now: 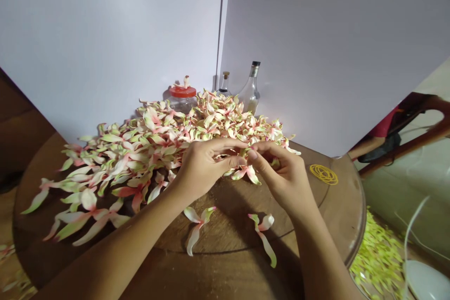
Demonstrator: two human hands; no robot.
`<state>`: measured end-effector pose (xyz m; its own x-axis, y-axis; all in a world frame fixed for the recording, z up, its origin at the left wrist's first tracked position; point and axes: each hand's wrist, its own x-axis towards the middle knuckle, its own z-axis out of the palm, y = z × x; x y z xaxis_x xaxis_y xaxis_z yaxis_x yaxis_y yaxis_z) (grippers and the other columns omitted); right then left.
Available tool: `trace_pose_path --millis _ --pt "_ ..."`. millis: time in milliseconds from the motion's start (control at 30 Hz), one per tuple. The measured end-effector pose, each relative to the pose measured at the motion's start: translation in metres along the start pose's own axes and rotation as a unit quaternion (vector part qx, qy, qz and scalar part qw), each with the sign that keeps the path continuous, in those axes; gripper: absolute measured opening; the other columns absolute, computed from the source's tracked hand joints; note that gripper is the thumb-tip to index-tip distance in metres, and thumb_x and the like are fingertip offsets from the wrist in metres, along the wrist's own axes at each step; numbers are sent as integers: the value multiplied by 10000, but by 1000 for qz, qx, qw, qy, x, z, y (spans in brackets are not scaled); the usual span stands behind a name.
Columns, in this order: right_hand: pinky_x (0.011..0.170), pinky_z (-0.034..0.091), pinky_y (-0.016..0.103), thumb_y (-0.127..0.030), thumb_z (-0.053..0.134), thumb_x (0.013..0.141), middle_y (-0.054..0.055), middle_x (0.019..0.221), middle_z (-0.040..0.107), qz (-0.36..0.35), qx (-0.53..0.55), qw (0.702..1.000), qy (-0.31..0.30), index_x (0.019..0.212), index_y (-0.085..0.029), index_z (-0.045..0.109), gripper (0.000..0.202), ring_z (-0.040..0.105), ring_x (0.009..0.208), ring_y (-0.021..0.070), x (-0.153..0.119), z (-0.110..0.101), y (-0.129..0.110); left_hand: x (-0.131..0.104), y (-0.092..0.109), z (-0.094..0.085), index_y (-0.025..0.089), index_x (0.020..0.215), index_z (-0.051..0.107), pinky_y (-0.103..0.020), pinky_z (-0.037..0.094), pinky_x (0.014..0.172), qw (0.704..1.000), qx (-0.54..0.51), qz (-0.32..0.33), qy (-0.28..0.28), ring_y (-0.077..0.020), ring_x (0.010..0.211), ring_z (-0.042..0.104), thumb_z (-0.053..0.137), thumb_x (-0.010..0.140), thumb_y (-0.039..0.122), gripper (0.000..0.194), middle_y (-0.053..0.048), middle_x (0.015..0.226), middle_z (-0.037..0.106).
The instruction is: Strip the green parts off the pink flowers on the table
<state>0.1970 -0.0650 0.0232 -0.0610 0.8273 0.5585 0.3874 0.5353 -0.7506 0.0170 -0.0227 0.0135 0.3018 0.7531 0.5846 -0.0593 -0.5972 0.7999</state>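
My left hand (211,164) and my right hand (281,168) meet at the fingertips above the round wooden table. Between them they pinch a pink and pale green petal piece (247,151), partly hidden by the fingers. A heap of pink, white and green petals (130,150) spreads behind and to the left of my hands. Just below my fingertips lies a pink-centred flower piece (246,173). Two separate three-lobed petal pieces rest nearer to me, one on the left (199,227) and one on the right (263,236).
Behind the heap stand a red-lidded jar (183,96), a small corked bottle (225,85) and a taller clear bottle (251,89), near pale panels. Yellow rings (324,174) lie on the table's right. Someone's arm (367,146) shows beyond; yellow-green pieces (378,253) cover the floor.
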Motion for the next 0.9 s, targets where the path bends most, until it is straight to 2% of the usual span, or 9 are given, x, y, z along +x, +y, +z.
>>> trace_pose_path --millis 200,333,467,633,700,767,900 --pt "520 317 242 -377 721 896 -30 665 580 24 15 999 -17 892 -216 713 161 436 581 92 1 -1 2 -1 2 0 230 1020 787 -227 651 698 1000 16 6 7 -161 755 765 815 792 230 230 -38 945 795" --pt "514 306 237 -347 717 903 -34 670 592 24 37 999 -27 869 -224 725 128 430 578 82 2 -2 1 0 2 -1 213 1011 785 -236 653 717 1000 6 16 7 -163 765 765 799 805 192 207 -40 911 795" --pt "524 322 234 -333 697 919 -31 706 616 31 58 997 -32 907 -244 745 102 438 584 78 1 -2 1 0 2 -2 208 1020 776 -183 637 677 1000 -12 22 0 -129 720 757 786 819 167 205 -18 854 791" --pt "538 360 235 -332 691 916 -25 697 624 43 61 997 -14 889 -228 743 119 454 578 81 -1 -2 -1 2 -1 -2 195 1033 746 -183 635 768 998 5 67 3 -123 808 760 795 808 150 235 -9 901 782" --pt "537 367 233 -327 687 916 -24 676 620 38 54 998 -3 837 -213 731 145 461 572 82 0 0 -3 3 -1 -2 185 997 727 -205 639 784 996 40 84 9 -136 860 760 779 828 172 177 -28 978 780" --pt "530 372 230 -318 674 920 -22 661 617 31 46 998 15 793 -202 717 177 468 565 83 0 2 -4 3 1 -3 176 958 710 -249 633 847 984 124 126 18 -160 960 750 731 873 184 88 -57 1078 769" --pt "500 369 227 -292 675 907 -23 630 614 21 19 998 56 800 -199 728 152 473 539 86 -1 9 -4 2 7 -2 146 944 677 -331 560 1010 918 314 238 45 -190 1137 686 637 923 127 49 -115 1205 724"
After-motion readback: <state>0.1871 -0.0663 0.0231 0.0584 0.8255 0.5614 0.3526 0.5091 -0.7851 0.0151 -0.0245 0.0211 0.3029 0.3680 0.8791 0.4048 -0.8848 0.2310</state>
